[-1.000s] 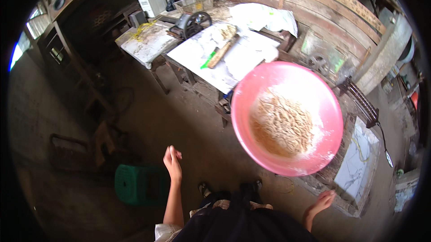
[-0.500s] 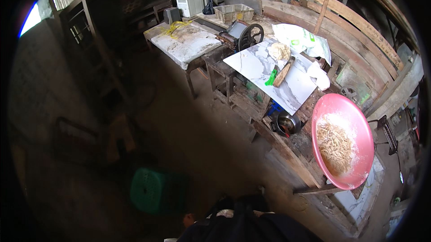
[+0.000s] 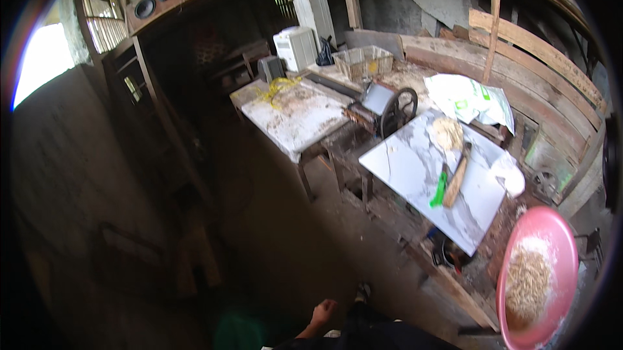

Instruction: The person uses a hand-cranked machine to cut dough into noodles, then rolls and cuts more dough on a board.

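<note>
My left hand (image 3: 323, 312) hangs low at the bottom centre, fingers curled in, with nothing visible in it; no surface or tool is touching it. My right hand is out of view. Off to the right, a marbled white slab (image 3: 405, 162) carries a pale lump of dough (image 3: 446, 134), a green-handled tool (image 3: 439, 189) and a long wooden piece (image 3: 457, 181) lying side by side. Nearer, a tilted pink basin (image 3: 563, 246) contains floury, pale noodle-like strips (image 3: 527, 282).
Behind the slab stand a machine with a dark handwheel (image 3: 398, 111) and a white-topped table (image 3: 305, 123). A plastic sack (image 3: 474, 100) lies at the slab's far edge. A metal pot (image 3: 448, 252) sits below. A green stool (image 3: 237, 330) is in shadow at lower left.
The view has shifted, so the slab, basin and tables sit lower and further right in the picture. My left hand now shows more fully at the bottom, where only a bit showed before.
</note>
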A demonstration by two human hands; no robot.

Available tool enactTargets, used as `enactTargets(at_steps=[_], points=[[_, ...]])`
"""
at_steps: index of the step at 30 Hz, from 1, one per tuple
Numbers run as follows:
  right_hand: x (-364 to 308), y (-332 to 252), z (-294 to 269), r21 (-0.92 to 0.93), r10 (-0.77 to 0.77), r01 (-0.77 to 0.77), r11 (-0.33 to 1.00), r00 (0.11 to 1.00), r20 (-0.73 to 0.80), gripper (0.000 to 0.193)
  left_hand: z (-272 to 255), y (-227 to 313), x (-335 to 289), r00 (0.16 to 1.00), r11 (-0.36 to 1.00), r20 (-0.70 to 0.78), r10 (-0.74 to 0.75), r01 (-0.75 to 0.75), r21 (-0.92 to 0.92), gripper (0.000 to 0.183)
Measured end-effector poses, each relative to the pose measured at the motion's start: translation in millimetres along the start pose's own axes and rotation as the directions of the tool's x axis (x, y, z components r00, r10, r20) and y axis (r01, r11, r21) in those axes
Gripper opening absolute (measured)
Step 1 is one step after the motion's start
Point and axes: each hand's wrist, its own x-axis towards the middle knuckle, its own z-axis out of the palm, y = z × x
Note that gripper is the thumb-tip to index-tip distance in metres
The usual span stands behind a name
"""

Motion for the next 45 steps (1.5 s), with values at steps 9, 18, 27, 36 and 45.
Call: enactTargets(at_steps=[9, 18, 27, 36, 45], points=[[53, -349, -109, 0.270, -0.677, 0.693, 0.668, 0.717, -0.165, 0.012, -78, 167, 160, 0.952, 0.827, -0.244, 0.187, -0.286, -0.483, 0.020], [59, -503, -291, 0.010, -0.563, 0.720, 0.694, 0.551, -0.616, 0.014, -64, 417, 355, 0.721, 0.487, -0.114, 0.683, -0.567, -0.664, 0.017], [188, -465, -403, -0.051, -0.236, 0.337, 0.940, 0.535, -0.811, 0.052, 75, 568, 503, 0.421, 0.505, 0.279, 0.863, -0.736, -0.451, 0.037], [245, -463, -442, -0.024, -0.073, 0.082, 0.996, 0.674, -0.735, 0.100, 155, 581, 563, 0.289, 0.481, 0.529, 0.798, -0.834, -0.271, 0.065], [283, -480, -473, -0.081, 0.053, -0.139, 0.987, 0.755, -0.654, 0.116, 201, 583, 582, 0.301, 0.472, 0.397, 0.867, -0.754, -0.457, 0.038]])
